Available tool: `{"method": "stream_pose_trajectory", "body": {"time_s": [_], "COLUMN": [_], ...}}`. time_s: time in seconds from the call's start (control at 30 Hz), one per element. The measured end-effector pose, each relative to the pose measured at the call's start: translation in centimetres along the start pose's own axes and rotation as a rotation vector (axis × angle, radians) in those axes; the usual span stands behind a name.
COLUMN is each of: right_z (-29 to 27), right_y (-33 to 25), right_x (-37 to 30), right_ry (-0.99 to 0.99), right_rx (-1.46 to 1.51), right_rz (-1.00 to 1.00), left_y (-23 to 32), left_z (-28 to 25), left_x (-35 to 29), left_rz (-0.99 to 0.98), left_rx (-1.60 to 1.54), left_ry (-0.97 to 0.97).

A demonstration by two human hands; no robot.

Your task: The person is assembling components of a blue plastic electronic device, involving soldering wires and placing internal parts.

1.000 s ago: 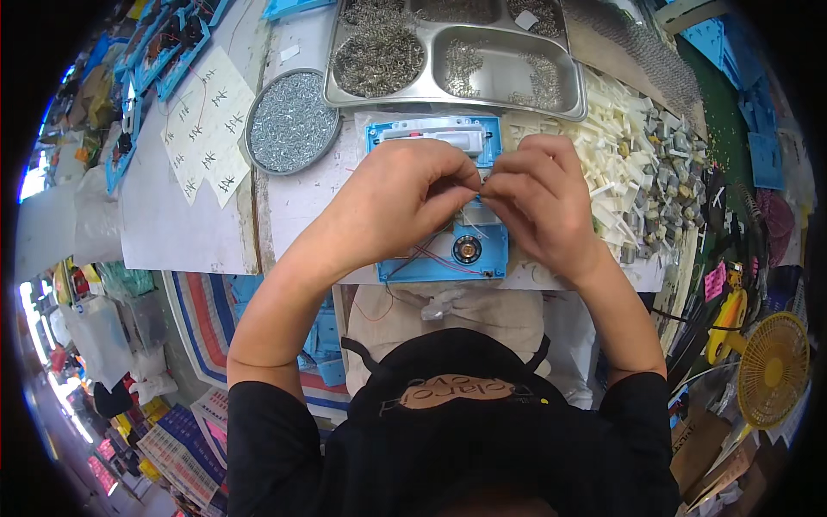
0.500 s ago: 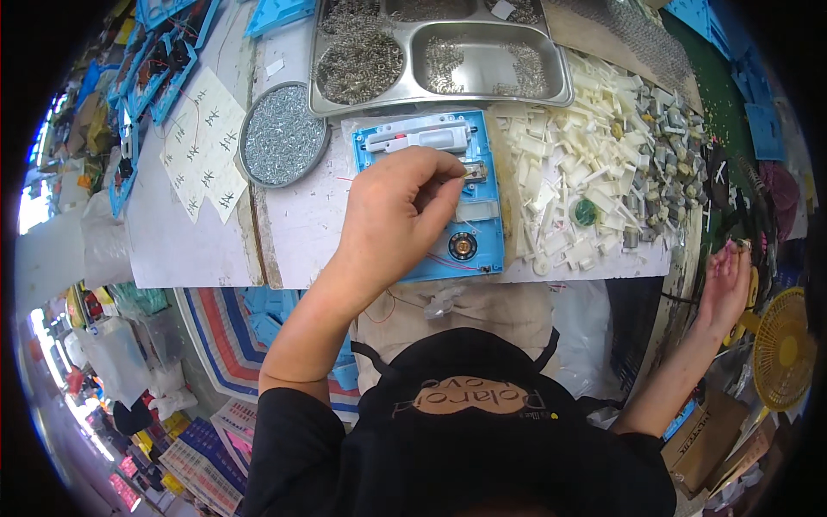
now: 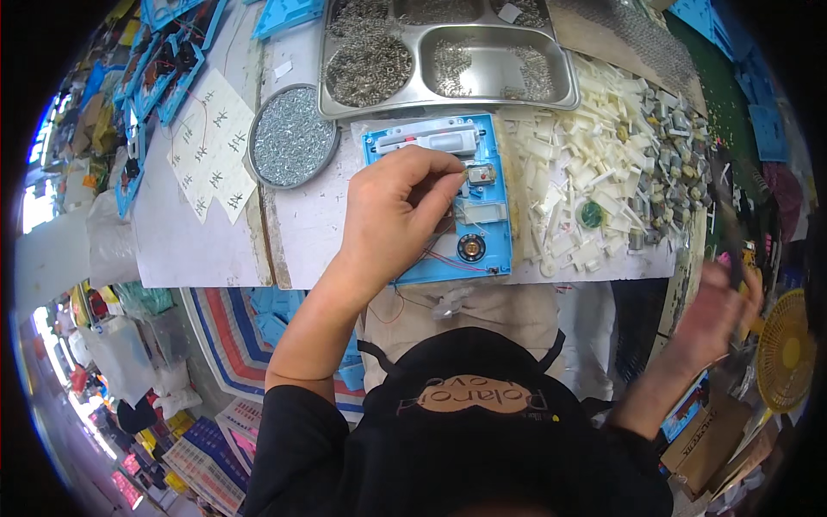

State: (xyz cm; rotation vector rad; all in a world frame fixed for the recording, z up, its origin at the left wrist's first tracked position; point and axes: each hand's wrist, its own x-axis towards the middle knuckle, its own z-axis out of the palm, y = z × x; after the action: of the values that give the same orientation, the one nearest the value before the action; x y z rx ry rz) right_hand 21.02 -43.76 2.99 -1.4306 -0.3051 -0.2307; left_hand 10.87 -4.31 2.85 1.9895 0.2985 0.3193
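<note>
My left hand [image 3: 401, 202] reaches over a blue plastic housing [image 3: 495, 237] lying on the table. Its thumb and forefinger are pinched together at the left end of a small silver boxy part [image 3: 482, 175] inside the housing. Around it the housing holds a grey-white slide piece [image 3: 444, 142] along the top, a clear strip [image 3: 482, 212], and a round black speaker [image 3: 471, 248] with thin red wires. Away to the right, beyond the table edge, is my right hand [image 3: 715, 310], smeared by motion. A dark blurred shape lies by its fingers; whether it is held is unclear.
A round tray of small screws [image 3: 293, 138] sits left of the housing. Behind stands a steel compartment tray [image 3: 448, 102] with springs. White plastic pieces [image 3: 568, 172] and grey motors [image 3: 680, 164] pile up at right. A yellow fan [image 3: 786, 349] is near my right hand.
My right hand has shifted slightly inward and lower, and is now blurred. My left hand stays over the housing, its fingertips slightly left along the silver part. The whole view has shifted a little.
</note>
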Motion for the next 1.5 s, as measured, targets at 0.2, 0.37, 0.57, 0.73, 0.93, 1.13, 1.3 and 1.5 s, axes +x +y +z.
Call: {"method": "stream_pose_trajectory", "body": {"time_s": [0.2,0.37,0.57,0.73,0.93,1.13,1.3,1.5], "right_z": [21.2,23.7,24.1,23.4,20.8,13.3,12.6,13.2], "right_y": [2.8,3.9,4.5,4.2,3.5,0.3,1.2,2.0], "right_x": [1.4,1.4,0.9,0.5,0.9,-0.3,-0.7,-0.6], "right_ry": [-0.653,-0.686,-0.670,-0.670,-0.607,-0.496,-0.621,-0.655], "right_rx": [-0.054,-0.057,-0.062,-0.176,-0.265,-0.214,-0.207,-0.211], "right_rz": [0.011,0.119,0.059,-0.025,-0.192,0.062,0.005,-0.045], "left_y": [-0.1,-0.5,-0.6,-0.3,-1.3,-1.0,-0.9,-0.9], "left_z": [-0.5,-0.4,-0.5,-0.4,0.6,1.4,1.5,1.7], "left_x": [0.5,0.3,0.2,0.1,0.7,1.2,1.1,1.2], "left_rz": [-0.041,-0.078,-0.103,-0.164,0.422,0.420,0.402,0.397], "left_rx": [-0.074,-0.163,-0.189,-0.229,0.313,0.453,0.483,0.521], "left_ry": [-0.059,-0.057,-0.094,-0.070,0.080,0.039,0.029,0.033]}}
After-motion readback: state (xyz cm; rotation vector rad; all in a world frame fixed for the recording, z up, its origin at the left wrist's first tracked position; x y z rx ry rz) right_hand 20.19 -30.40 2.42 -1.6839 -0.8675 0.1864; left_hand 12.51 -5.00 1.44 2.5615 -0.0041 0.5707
